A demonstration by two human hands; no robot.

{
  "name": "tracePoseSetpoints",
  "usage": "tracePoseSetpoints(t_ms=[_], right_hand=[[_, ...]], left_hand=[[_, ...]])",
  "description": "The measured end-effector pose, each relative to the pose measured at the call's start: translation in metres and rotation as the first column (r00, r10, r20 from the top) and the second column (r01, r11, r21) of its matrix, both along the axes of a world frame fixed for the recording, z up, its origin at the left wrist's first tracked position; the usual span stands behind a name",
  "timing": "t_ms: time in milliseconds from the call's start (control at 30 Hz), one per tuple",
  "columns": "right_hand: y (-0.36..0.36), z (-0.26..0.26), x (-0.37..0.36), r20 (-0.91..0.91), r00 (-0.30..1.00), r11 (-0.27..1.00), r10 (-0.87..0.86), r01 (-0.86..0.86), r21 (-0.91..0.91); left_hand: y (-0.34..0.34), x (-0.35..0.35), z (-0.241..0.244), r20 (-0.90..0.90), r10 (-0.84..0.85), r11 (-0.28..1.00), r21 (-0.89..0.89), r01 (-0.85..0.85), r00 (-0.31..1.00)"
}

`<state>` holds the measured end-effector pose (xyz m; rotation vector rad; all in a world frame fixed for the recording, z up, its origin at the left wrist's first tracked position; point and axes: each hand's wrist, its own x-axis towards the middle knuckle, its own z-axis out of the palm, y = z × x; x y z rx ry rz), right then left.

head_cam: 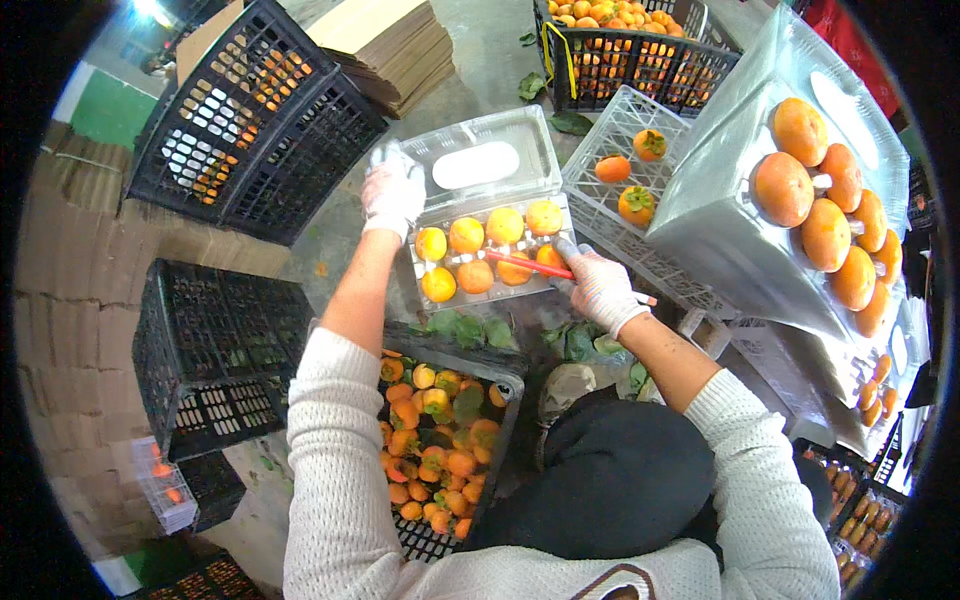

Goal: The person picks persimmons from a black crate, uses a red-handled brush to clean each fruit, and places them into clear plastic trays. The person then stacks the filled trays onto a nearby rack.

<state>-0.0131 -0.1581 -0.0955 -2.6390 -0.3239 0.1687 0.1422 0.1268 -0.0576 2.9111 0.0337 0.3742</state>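
Observation:
An open clear plastic clamshell box lies before me, with several orange persimmons in two rows in its base. My left hand, in a whitish glove, is at the left edge of the raised lid; whether its fingers grip the lid is hard to tell. My right hand, gloved too, holds a red-handled tool, whose kind I cannot tell. The tool crosses over the lower row of fruit, and the right fingers are beside the box's right end.
A black crate of persimmons stands below the box. Black crates are at the left, another full one at the top. Right are a white plastic crate and stacked clear trays bearing persimmons. Flat cardboard is stacked behind.

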Motion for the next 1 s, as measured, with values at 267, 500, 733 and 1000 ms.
tracePoseSetpoints(t_ms=[267, 500, 733, 1000], right_hand=[[0.002, 0.029, -0.005, -0.040, 0.949, 0.934, 0.313, -0.315, -0.166], [0.041, 0.029, 0.010, -0.184, 0.934, 0.906, 0.305, -0.344, -0.247], [0.008, 0.022, -0.007, 0.160, 0.977, 0.972, 0.140, -0.166, 0.168], [-0.035, 0.022, 0.030, 0.106, 0.794, 0.657, -0.599, 0.412, 0.631]], left_hand=[[0.038, 0.063, -0.037, -0.040, -0.003, 0.996, -0.088, 0.000, 0.999], [0.028, 0.065, -0.014, -0.095, 0.001, 1.000, -0.006, -0.002, 0.995], [0.016, 0.027, 0.054, -0.059, -0.021, 0.991, 0.134, 0.029, 0.998], [0.016, -0.108, 0.079, -0.550, -0.455, 0.847, -0.023, 0.532, 0.700]])
